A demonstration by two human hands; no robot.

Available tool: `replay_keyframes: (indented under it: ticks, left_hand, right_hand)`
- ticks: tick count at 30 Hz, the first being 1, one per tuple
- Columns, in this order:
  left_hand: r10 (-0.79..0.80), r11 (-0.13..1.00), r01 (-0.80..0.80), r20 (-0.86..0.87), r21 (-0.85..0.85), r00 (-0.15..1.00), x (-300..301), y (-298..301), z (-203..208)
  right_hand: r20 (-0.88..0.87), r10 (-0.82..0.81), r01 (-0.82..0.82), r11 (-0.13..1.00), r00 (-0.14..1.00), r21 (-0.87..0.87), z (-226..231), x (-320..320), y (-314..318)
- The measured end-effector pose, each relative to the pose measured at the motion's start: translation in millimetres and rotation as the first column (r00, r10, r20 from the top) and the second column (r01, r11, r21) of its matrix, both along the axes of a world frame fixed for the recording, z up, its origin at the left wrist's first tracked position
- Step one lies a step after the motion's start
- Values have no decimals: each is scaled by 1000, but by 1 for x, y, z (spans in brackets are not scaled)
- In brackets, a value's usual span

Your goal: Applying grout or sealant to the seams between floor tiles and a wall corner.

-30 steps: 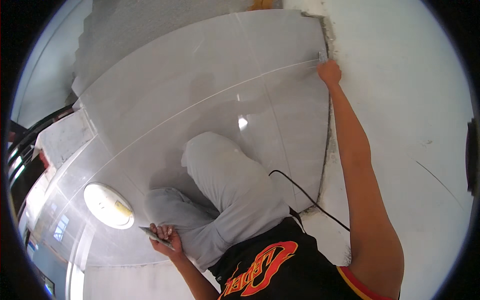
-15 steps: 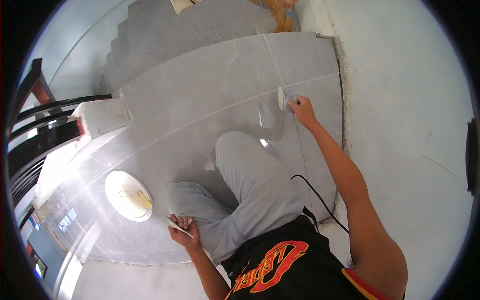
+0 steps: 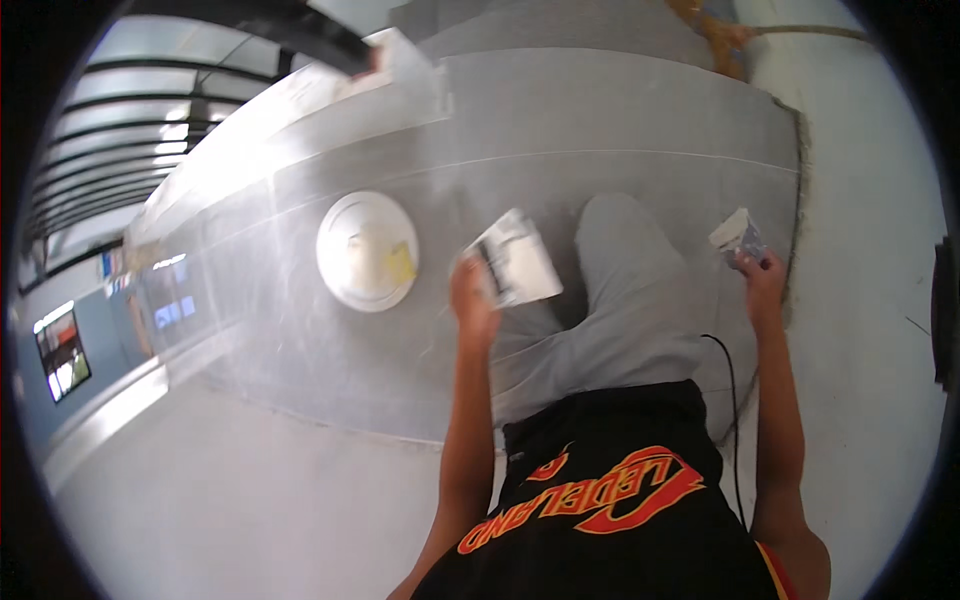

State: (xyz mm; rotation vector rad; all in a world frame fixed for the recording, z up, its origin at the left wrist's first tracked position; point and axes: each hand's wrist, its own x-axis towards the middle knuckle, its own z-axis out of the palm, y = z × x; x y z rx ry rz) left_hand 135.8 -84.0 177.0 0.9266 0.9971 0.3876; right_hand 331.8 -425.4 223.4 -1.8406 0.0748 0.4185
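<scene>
My left hand [image 3: 473,295] is closed on the edge of a flat square plate [image 3: 525,262], dark along one side and smeared with white paste. It is held over my left thigh, somewhat blurred. Off to the right, my right hand [image 3: 762,280] grips a small putty scraper [image 3: 740,236], bluish-grey with a cream-coated edge, raised beside my right knee. A round white lid-like dish [image 3: 336,262] lies on the floor left of my left hand, with whitish paste and a yellow piece [image 3: 402,264] on it.
Grey tiles [image 3: 560,115] with pale joint lines cover the floor. A white wall [image 3: 870,250] runs along the right. At upper left stand a white ledge [image 3: 400,100] and black railings [image 3: 160,100]. A black cable [image 3: 733,390] lies beside my right leg.
My view has turned to the left. My right hand has drawn the scraper back from the tile joint, toward me. My left hand has raised the plate, which now shows its broad face.
</scene>
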Motion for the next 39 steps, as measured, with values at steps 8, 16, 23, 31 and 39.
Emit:
replay_keyframes:
  ticks: [8,16,23,31,39]
  left_hand:
    - [-407,856,336,111,392,907,41,-13,101]
    - [-339,921,294,155,258,928,47,-21,105]
    - [-130,989,117,146,91,981,47,24,80]
    - [59,933,30,234,-359,970,-16,48,-2]
    - [217,838,-41,263,-544,940,-45,20,-19]
  right_hand:
    - [578,745,-465,663,332,-587,117,-52,129]
    - [628,778,-390,585,19,-712,118,-68,140]
    - [485,611,-229,738,626,-635,66,-22,63]
    - [297,198,77,701,934,-709,-108,90,-20]
    - [86,110,33,414,990,-910,-154,135,26]
